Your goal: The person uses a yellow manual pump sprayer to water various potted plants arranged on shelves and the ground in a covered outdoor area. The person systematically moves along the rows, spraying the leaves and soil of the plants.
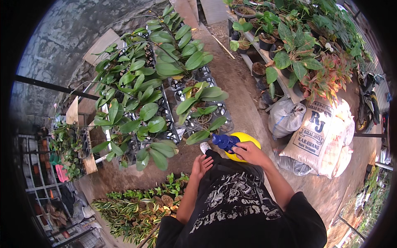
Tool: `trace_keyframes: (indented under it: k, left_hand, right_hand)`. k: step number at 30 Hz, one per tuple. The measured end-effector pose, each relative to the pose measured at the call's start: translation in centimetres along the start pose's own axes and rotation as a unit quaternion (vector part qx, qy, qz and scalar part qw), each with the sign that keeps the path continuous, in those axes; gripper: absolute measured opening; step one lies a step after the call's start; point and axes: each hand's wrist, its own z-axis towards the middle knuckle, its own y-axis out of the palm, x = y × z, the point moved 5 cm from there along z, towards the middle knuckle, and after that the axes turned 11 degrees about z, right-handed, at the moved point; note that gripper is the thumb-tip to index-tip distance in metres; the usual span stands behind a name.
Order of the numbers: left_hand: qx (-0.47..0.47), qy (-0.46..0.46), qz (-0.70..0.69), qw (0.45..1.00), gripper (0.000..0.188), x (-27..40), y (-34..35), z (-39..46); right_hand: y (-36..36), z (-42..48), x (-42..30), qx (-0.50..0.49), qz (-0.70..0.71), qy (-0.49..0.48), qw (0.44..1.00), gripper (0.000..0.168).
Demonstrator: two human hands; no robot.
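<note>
My right hand grips the blue pump head of a pressure sprayer with a round yellow tank. The nozzle end points left, toward the orchid plants. My left hand hangs in front of my body, holding nothing, palm up with its fingers apart. Just ahead of the sprayer, a broad-leaved orchid stands in a black plastic pot tray. More orchids fill the trays farther left.
Full sacks and a tied plastic bag sit on the ground at right. Above them, a wooden bench carries potted foliage plants. Small variegated plants grow low at bottom left. A concrete path runs between the rows.
</note>
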Motion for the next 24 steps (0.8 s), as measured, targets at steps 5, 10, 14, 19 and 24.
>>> trace_keyframes:
  k: [5, 10, 14, 19, 24]
  left_hand:
    - [0.0, 0.004, -0.001, 1.0, 0.056, 0.5, -0.6, 0.3]
    - [0.0, -0.001, 0.004, 1.0, 0.058, 0.9, -0.9, 0.8]
    - [0.003, -0.002, 0.008, 1.0, 0.058, 1.0, -1.1, 0.9]
    - [0.0, 0.0, 0.01, 1.0, 0.06, 1.4, -1.0, 1.1]
    - [-0.005, 0.003, 0.018, 1.0, 0.062, 1.6, -0.8, 1.2]
  right_hand:
    - [0.1, 0.6, -0.1, 0.012, 0.061, 0.019, 0.998, 0.032]
    - [0.9, 0.7, -1.1, 0.021, 0.038, -0.002, 0.999, 0.032]
    - [0.8, 0.7, -1.5, 0.068, 0.065, 0.004, 0.996, 0.033]
    - [0.2, 0.1, -1.5, 0.104, 0.106, 0.031, 0.988, 0.033]
    - [-0.8, -0.3, -1.6, 0.149, 0.111, 0.007, 0.983, 0.032]
